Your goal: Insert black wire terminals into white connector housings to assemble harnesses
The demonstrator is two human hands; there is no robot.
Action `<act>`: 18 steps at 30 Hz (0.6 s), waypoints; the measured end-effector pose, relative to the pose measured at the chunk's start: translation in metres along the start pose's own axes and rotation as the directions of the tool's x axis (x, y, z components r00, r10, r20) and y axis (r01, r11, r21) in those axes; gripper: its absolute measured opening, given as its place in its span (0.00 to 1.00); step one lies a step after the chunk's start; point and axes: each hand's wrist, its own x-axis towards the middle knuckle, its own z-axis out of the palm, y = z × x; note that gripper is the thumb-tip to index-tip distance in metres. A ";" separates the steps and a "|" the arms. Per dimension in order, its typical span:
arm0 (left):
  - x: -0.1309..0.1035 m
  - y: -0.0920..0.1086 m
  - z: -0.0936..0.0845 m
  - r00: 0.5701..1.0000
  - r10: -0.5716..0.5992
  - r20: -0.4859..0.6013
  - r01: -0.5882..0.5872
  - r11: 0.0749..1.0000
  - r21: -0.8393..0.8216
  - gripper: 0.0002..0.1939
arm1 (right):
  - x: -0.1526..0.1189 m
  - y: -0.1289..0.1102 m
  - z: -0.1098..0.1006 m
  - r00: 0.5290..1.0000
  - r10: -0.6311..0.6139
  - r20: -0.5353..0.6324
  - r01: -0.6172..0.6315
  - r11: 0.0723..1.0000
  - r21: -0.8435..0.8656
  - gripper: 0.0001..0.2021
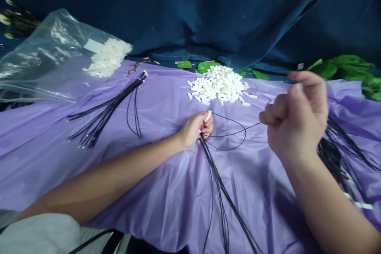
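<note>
My left hand is closed at the middle of the cloth, with a small white tube-shaped piece at its fingertips. Several thin black cords hang from that hand toward the front edge. One black cord loops out from it and runs to my right hand. There the lower fingers are curled tight on the cord, while the index finger is bent and raised. A heap of small white tube-shaped pieces lies just beyond my left hand.
A bundle of black cords with white ends lies left on the purple cloth. Behind it rests a clear plastic bag holding white pieces. More black cords lie at the right, partly behind my right arm. Green leaves line the back.
</note>
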 end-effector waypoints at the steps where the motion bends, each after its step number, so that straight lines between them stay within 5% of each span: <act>1: -0.001 -0.001 0.001 1.000 0.023 0.003 -0.023 1.000 0.009 0.12 | -0.005 0.000 0.004 0.998 -0.036 0.051 0.040 0.995 -0.093 0.04; 4: -0.003 -0.002 0.002 0.996 0.092 -0.008 -0.092 0.995 0.044 0.12 | -0.021 0.003 0.014 0.959 -0.061 0.278 0.171 0.903 -0.394 0.03; 7: -0.005 -0.004 0.002 0.991 0.130 -0.035 -0.126 0.989 0.080 0.12 | -0.032 0.008 0.020 0.890 -0.051 0.454 0.349 0.718 -0.602 0.03; 10: -0.006 -0.005 0.002 0.989 0.143 -0.046 -0.138 0.986 0.097 0.13 | -0.037 0.014 0.021 0.884 -0.092 0.458 0.401 0.651 -0.644 0.05; 18: -0.007 -0.005 0.002 0.986 0.159 -0.045 -0.152 0.980 0.126 0.13 | -0.036 0.020 0.019 0.899 -0.138 0.417 0.396 0.664 -0.635 0.06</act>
